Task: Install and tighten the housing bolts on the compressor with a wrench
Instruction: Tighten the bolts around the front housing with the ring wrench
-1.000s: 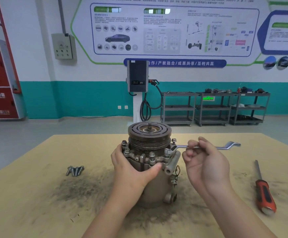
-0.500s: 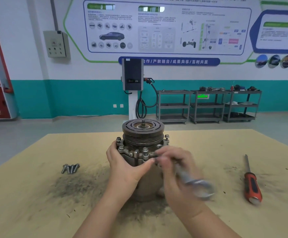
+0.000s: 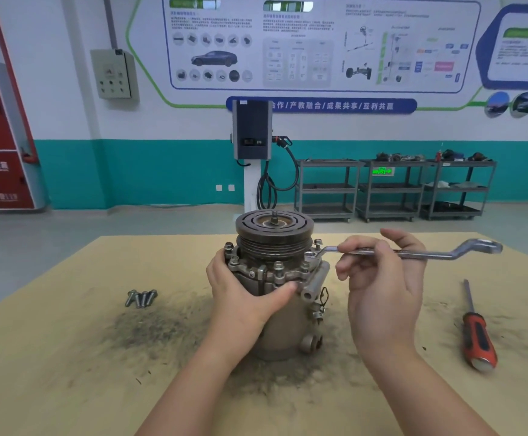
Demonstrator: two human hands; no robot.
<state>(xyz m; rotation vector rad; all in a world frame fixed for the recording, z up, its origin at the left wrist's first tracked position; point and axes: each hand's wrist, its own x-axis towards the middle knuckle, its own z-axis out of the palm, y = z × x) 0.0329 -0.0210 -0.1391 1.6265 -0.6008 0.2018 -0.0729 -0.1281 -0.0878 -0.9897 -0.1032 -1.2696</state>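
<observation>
Left hand (image 3: 243,297) grips upright compressor (image 3: 275,278) on bench (image 3: 67,372); right hand (image 3: 379,278) pinches wrench (image 3: 438,253) seated on a housing bolt (image 3: 310,255).

Count: 1 compressor (image 3: 283,309) standing upright on the surface (image 3: 67,372). 1 offset ring wrench (image 3: 413,253). 1 red-handled screwdriver (image 3: 478,336). 4 loose bolts (image 3: 141,298) lying in a cluster on the surface. About 6 bolt heads visible around the housing flange (image 3: 275,272); any at the rear are hidden by the pulley. 2 hands: left hand (image 3: 243,297), right hand (image 3: 379,287). Background: 3 shelf carts (image 3: 394,190), 1 wall charger (image 3: 252,130), 1 grey switch box (image 3: 114,73), 1 red cabinet (image 3: 1,136).
</observation>
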